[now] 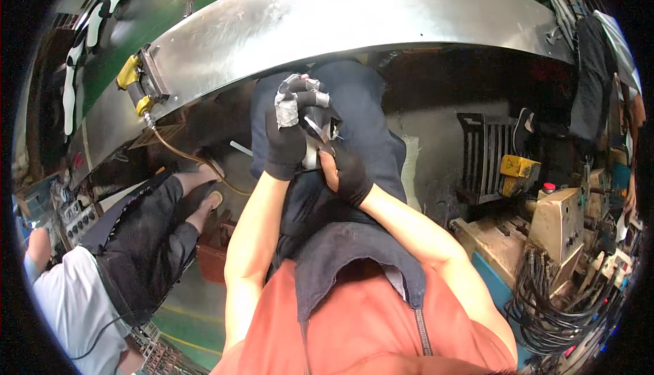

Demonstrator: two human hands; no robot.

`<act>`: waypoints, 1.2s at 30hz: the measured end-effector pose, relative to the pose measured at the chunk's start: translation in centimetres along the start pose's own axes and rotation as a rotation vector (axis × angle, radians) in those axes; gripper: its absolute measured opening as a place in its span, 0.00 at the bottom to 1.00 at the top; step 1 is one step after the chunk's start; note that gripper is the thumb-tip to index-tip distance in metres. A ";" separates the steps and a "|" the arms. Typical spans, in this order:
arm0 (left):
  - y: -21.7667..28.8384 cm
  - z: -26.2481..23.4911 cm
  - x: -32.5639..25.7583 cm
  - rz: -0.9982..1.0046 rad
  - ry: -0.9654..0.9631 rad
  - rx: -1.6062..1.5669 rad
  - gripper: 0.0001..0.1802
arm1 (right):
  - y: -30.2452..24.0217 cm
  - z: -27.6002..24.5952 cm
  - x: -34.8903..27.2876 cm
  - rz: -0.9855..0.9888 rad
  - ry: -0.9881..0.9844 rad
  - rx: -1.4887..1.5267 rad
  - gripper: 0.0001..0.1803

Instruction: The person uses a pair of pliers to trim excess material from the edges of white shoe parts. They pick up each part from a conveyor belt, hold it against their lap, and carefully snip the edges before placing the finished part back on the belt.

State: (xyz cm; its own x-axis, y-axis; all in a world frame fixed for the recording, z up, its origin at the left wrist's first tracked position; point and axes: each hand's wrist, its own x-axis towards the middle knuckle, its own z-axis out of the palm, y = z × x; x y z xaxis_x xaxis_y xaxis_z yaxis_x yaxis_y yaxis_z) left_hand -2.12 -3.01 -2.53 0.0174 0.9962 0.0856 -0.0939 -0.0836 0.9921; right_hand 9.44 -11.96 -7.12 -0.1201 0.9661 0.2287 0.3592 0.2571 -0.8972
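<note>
My left hand [289,119] wears a dark glove with whitish tape round several fingers. Its fingers curl over a small dark piece [325,117] with pale parts, held above my lap; its exact kind is hard to make out. From the lower right, my right hand [346,173], in a dark glove with the thumb bare, closes on a thin, blade-like metal tool [316,128]. The tool's bright end lies against the dark piece. My fingers hide much of both things.
Beyond my knees runs a shiny metal bench [225,38]. A yellow and black air-powered tool [136,85] rests on its left end, trailing a hose [180,151]. Another person [88,293] is at left. Machinery [555,222] with bundled cables [538,300] stands at right.
</note>
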 end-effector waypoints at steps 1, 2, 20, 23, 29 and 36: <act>0.5 -0.3 -0.3 0.088 -0.027 0.075 0.26 | 0.3 0.1 -0.1 -0.015 -0.016 0.011 0.08; 1.2 -0.7 -0.6 0.177 -0.044 0.149 0.24 | -0.1 0.0 0.0 -0.027 -0.036 0.022 0.08; -9.2 -2.1 -11.3 -0.381 -0.168 -0.470 0.26 | 1.1 -8.4 -6.6 -0.406 -0.650 -0.085 0.27; -6.6 -3.4 -9.7 -0.300 -0.164 -0.128 0.28 | -2.9 -8.8 -2.7 -0.146 -0.690 -0.045 0.22; -0.8 -1.5 -6.0 -0.152 0.003 0.714 0.31 | -6.4 -11.0 5.9 0.882 -0.602 0.270 0.30; -3.0 -0.2 -6.1 -0.545 0.011 -0.278 0.33 | 0.7 -11.0 6.7 1.047 -0.551 0.613 0.25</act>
State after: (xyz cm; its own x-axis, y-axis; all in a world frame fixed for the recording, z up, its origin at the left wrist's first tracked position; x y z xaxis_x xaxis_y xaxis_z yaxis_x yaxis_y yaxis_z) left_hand -2.16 -8.80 -6.05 0.1256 0.8941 -0.4298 -0.3311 0.4462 0.8314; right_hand 19.09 -5.05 -2.00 -0.4530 0.5261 -0.7197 0.0570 -0.7886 -0.6123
